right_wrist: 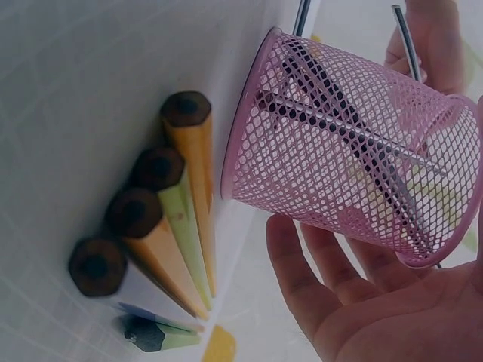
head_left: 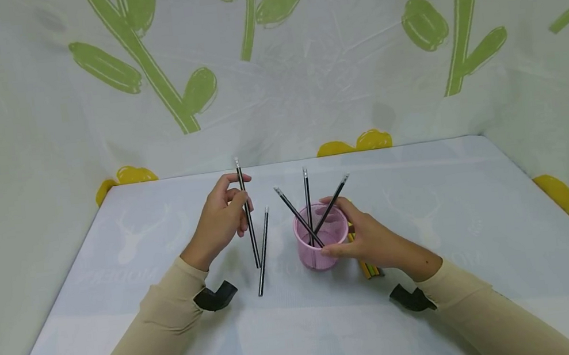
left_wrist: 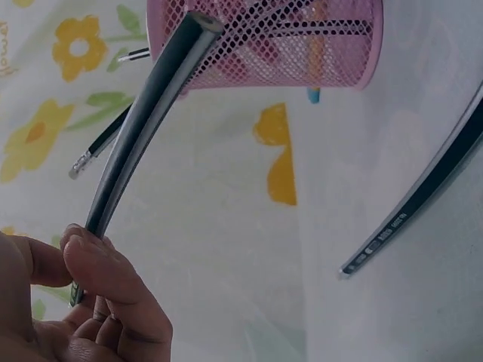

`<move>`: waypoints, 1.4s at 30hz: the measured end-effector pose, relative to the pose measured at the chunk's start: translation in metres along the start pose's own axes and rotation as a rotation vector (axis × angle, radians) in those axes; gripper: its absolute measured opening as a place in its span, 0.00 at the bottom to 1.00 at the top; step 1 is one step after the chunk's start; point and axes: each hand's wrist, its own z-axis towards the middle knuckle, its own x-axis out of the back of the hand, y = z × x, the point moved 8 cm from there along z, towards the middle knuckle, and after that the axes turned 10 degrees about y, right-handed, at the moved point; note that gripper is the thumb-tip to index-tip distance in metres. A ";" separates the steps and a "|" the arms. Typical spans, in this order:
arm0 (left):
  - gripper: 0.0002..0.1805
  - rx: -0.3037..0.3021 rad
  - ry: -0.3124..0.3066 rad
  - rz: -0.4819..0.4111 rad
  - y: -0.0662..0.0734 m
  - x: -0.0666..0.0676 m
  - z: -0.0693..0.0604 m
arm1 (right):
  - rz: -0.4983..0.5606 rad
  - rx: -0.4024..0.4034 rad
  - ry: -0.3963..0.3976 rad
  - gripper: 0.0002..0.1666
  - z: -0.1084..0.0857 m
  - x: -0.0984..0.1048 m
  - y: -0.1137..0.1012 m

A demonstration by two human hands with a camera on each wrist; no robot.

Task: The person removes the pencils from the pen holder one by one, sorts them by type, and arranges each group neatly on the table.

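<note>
Left hand (head_left: 223,216): pinches a black pencil (head_left: 251,230), eraser end up;
Right hand (head_left: 374,237): thumb and fingers round the pink mesh cup (head_left: 307,257);
Cup contents: three leaning pencils (head_left: 307,192), left of the right hand;
Loose pencil (head_left: 263,252): between the hands;
Coloured pencils (head_left: 371,268): under the right hand

Five black pencils (head_left: 264,251), five coloured pencils (right_wrist: 198,154), one pink mesh cup (head_left: 305,255).

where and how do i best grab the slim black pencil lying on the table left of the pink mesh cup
Probably pinch the slim black pencil across mid-shaft, from above and the left. It lies flat, long and narrow, running away from you, and the round pink mesh cup is to its right. The left hand holds another black pencil, so free it first.
</note>
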 end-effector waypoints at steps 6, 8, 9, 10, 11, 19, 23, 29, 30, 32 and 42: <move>0.19 0.058 -0.056 0.064 -0.019 -0.003 0.005 | -0.002 -0.015 0.002 0.51 0.000 0.000 0.002; 0.20 0.074 -0.075 0.077 -0.024 -0.005 0.006 | -0.001 -0.019 0.003 0.51 0.000 0.000 0.002; 0.20 0.080 -0.081 0.084 -0.026 -0.006 0.007 | -0.001 -0.018 0.003 0.51 0.000 0.000 0.003; 0.21 0.086 -0.087 0.090 -0.028 -0.007 0.007 | 0.000 -0.018 0.003 0.51 0.000 0.000 0.003; 0.22 0.092 -0.094 0.097 -0.030 -0.008 0.008 | 0.002 -0.015 0.004 0.51 0.000 0.000 0.003; 0.26 0.169 -0.164 0.200 -0.048 -0.013 0.006 | 0.009 -0.019 0.002 0.51 0.000 0.000 0.002; 0.26 0.200 -0.203 0.273 -0.058 -0.016 0.007 | 0.001 -0.024 0.003 0.51 0.000 0.000 0.002; 0.27 0.223 -0.246 0.327 -0.069 -0.019 0.007 | -0.008 -0.025 0.007 0.51 0.000 0.000 0.002; 0.27 0.223 -0.254 0.328 -0.071 -0.019 0.007 | -0.008 -0.026 0.007 0.51 0.000 0.000 0.001; 0.27 0.226 -0.262 0.326 -0.073 -0.019 0.007 | -0.006 -0.028 0.007 0.51 0.000 0.000 0.001; 0.31 0.271 -0.325 0.367 -0.083 -0.023 0.004 | 0.003 -0.034 0.004 0.52 0.000 0.000 0.002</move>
